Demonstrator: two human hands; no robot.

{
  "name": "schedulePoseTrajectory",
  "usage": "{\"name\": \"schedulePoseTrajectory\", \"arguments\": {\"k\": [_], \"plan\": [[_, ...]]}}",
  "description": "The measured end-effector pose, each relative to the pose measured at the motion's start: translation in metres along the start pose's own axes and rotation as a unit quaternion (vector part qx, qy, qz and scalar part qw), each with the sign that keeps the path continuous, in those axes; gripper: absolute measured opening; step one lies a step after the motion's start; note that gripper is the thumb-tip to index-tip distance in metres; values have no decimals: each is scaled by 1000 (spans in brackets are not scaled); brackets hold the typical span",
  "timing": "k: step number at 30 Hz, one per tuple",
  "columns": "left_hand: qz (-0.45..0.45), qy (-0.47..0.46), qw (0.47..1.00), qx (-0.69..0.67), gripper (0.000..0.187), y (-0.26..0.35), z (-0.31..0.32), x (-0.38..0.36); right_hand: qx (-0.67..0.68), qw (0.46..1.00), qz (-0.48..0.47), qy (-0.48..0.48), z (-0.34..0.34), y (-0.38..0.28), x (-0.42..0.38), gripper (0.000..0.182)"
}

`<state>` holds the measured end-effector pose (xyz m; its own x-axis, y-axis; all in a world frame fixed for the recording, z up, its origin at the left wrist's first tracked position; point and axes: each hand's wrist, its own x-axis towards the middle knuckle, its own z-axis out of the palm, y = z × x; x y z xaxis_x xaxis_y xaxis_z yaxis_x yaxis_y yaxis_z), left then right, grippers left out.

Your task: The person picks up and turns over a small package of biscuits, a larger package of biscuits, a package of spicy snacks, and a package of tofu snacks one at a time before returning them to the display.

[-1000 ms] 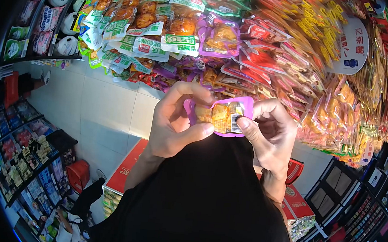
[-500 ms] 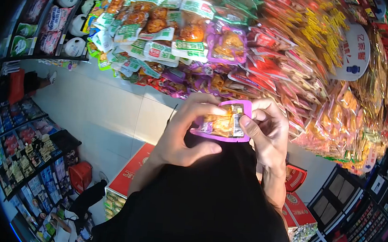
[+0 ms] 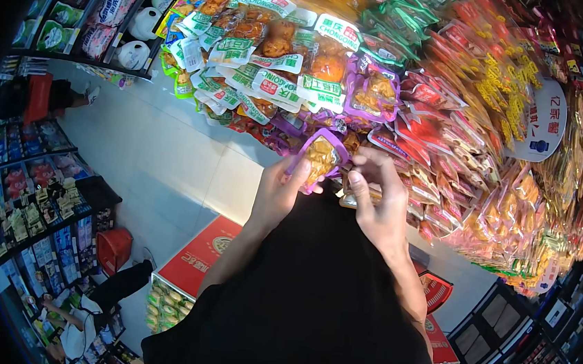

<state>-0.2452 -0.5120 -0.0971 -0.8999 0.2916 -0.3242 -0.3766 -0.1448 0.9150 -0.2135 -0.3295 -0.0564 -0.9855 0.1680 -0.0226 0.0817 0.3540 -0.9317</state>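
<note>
My left hand (image 3: pixel 281 193) grips a clear snack packet with a purple border (image 3: pixel 321 160), thumb on its front face and fingers behind. Golden-brown food shows through the window. Just to the right, my right hand (image 3: pixel 381 202) has its fingers curled, with thumb and forefinger close to the packet's right side. A pale, shiny edge shows below these fingers; I cannot tell what it is. Beyond both hands lies a heap of packaged snacks, among them a similar purple-bordered packet (image 3: pixel 374 95) and white-and-green packets (image 3: pixel 272 87).
Red-and-orange packets (image 3: pixel 442 126) fill the display's right side, around a round white sign (image 3: pixel 545 124). A red-topped box (image 3: pixel 198 253) stands at my left. Shelves (image 3: pixel 39 208) line the far left, with a person (image 3: pixel 81 330) near them and a red basket (image 3: pixel 114 248) on the floor.
The packet has turned from its barcode side to its food-window side and tilted. My right hand has come off it and moved slightly away; my left hand now holds it alone. The view has shifted.
</note>
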Motion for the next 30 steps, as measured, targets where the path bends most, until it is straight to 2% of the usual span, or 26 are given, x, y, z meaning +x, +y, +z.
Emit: {"name": "schedulePoseTrajectory", "arguments": {"k": [1,2,4,6,8,9,11,12,14,16,18,22,23,25,26,28,30], "plan": [[-42,-20,999,-21,30,-1,1,5,-80,996,-48,0,-3,-8,5,30],[-85,-41,995,-41,29,-3,1,11,-83,995,-49,-1,-3,-6,8,30],[-81,-57,995,-33,31,-4,9,20,-211,965,-152,14,-2,4,11,32],[-71,-34,995,53,33,7,27,25,-211,968,-134,4,-2,6,13,33],[-63,-13,997,45,38,-6,37,36,-216,971,-101,-24,-4,6,15,35],[0,-28,994,102,41,-32,32,47,-215,971,-105,-25,-4,5,16,35],[90,-45,978,180,42,-34,31,59,-271,956,-100,-49,-5,3,17,42],[95,-41,978,183,42,-32,28,59,-268,956,-105,-48,-4,3,19,42],[23,-32,980,195,34,-2,32,50,-291,949,-90,-81,-1,5,19,52],[43,-12,980,196,28,-12,27,52,-311,941,-95,-94,3,12,22,56],[43,-25,939,340,25,-7,24,52,-351,926,-122,-64,9,20,24,55],[110,-14,952,286,17,-8,22,58,-401,906,-120,-69,16,16,26,54],[112,-13,952,284,17,-4,21,59,-418,897,-119,-78,15,15,26,59],[104,-72,932,339,14,7,18,58,-440,888,-93,-98,12,10,27,63],[105,-69,933,338,14,6,17,58,-459,878,-64,-117,11,6,27,66],[117,-91,935,323,14,3,18,59,-476,867,-61,-137,10,3,33,70],[94,-75,936,332,15,4,20,60,-492,854,-56,-158,10,-5,40,73]]}}
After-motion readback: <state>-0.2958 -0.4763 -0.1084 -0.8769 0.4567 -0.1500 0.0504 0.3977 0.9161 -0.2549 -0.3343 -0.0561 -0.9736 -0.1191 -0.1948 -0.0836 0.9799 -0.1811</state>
